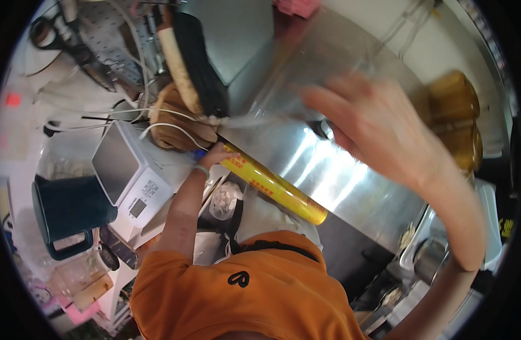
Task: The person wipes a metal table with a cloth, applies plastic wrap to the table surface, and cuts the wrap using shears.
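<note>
My left hand point(218, 154) closes on the upper left end of a yellow roll of cling film point(272, 184). The roll lies slantwise along the near edge of a steel worktop point(351, 195), close to my body. Above the worktop, to the right of the roll, my right hand point(362, 113) is raised and smeared by motion. A faint, see-through sheen and a whitish streak show beside its fingers, perhaps film. Whether those fingers grip anything is not clear.
To the left stand a white kitchen scale point(133, 175), a dark blue jug point(68, 209) and a clear jar point(82, 277). White cables cross near a round wooden thing point(178, 119). Amber containers point(456, 102) stand at the right, above a pale tray point(487, 218).
</note>
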A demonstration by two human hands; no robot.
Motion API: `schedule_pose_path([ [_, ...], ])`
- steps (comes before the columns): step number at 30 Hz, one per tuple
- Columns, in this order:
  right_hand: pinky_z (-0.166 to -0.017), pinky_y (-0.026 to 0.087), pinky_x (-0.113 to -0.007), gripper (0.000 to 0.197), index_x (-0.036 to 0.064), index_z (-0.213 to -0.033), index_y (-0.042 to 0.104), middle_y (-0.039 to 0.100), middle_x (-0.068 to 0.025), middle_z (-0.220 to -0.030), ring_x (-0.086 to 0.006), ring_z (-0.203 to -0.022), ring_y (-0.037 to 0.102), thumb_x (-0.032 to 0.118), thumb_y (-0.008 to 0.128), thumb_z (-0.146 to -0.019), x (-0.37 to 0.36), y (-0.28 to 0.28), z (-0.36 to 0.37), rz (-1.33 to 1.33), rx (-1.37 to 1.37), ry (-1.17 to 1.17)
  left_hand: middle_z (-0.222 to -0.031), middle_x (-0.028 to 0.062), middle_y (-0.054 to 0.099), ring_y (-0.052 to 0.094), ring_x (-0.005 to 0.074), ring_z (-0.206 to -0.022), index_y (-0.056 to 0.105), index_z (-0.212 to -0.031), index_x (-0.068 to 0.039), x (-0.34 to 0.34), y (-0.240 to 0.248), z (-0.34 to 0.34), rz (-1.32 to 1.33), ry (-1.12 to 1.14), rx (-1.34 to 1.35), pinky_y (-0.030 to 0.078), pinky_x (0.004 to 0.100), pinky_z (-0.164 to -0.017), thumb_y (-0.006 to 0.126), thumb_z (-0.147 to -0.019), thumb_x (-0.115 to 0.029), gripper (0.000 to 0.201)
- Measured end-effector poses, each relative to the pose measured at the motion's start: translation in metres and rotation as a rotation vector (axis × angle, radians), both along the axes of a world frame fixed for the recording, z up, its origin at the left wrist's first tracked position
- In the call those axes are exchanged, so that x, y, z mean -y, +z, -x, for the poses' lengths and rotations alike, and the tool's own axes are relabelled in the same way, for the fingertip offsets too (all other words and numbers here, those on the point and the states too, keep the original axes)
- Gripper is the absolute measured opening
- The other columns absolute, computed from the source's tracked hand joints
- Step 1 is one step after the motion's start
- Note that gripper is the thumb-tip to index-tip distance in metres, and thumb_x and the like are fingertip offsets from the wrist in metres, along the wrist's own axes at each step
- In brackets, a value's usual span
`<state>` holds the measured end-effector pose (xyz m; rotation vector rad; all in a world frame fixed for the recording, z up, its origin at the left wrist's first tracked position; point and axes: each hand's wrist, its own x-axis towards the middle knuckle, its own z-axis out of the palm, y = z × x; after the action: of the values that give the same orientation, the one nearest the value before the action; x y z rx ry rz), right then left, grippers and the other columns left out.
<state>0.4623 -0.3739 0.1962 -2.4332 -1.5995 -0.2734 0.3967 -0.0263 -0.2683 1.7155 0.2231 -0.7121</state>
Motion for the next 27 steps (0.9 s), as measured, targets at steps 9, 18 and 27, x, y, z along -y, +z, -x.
schedule_pose_path([
  [9, -0.079, 0.049, -0.039, 0.063, 0.0063, -0.104, 0.056, 0.065, -0.0128, -0.092, -0.0316, -0.09, 0.063, 0.044, 0.082, -0.061, 0.206, -0.206, 0.204, 0.591, -1.324, -0.867, -0.086, 0.0069, 0.07, 0.066, 0.0145, -0.076, 0.069, -0.093, 0.003, 0.008, 0.0, -0.005, -0.102, 0.054, 0.01, 0.051, 0.0273, -0.069, 0.076, -0.076, -0.014, 0.025],
  [18, -0.084, 0.047, -0.042, 0.075, 0.0049, -0.109, 0.05, 0.06, -0.0167, -0.104, -0.0346, -0.1, 0.059, 0.054, 0.08, -0.06, 0.196, -0.322, 0.257, 0.405, -1.173, -1.028, -0.098, 0.0071, 0.068, 0.064, 0.0143, -0.086, 0.066, -0.103, 0.002, 0.014, 0.004, -0.01, -0.112, 0.056, -0.065, 0.05, 0.0268, -0.076, 0.073, -0.08, -0.012, 0.028],
  [27, -0.071, 0.05, -0.043, 0.055, 0.0036, -0.1, 0.051, 0.064, -0.0176, -0.082, -0.0374, -0.08, 0.063, 0.035, 0.08, -0.066, 0.162, -0.333, 0.219, 0.305, -1.037, -0.814, -0.093, 0.0062, 0.07, 0.065, 0.0139, -0.084, 0.07, -0.095, 0.0, 0.013, 0.013, -0.006, -0.093, 0.06, -0.083, 0.05, 0.0256, -0.076, 0.075, -0.077, -0.012, 0.022],
])
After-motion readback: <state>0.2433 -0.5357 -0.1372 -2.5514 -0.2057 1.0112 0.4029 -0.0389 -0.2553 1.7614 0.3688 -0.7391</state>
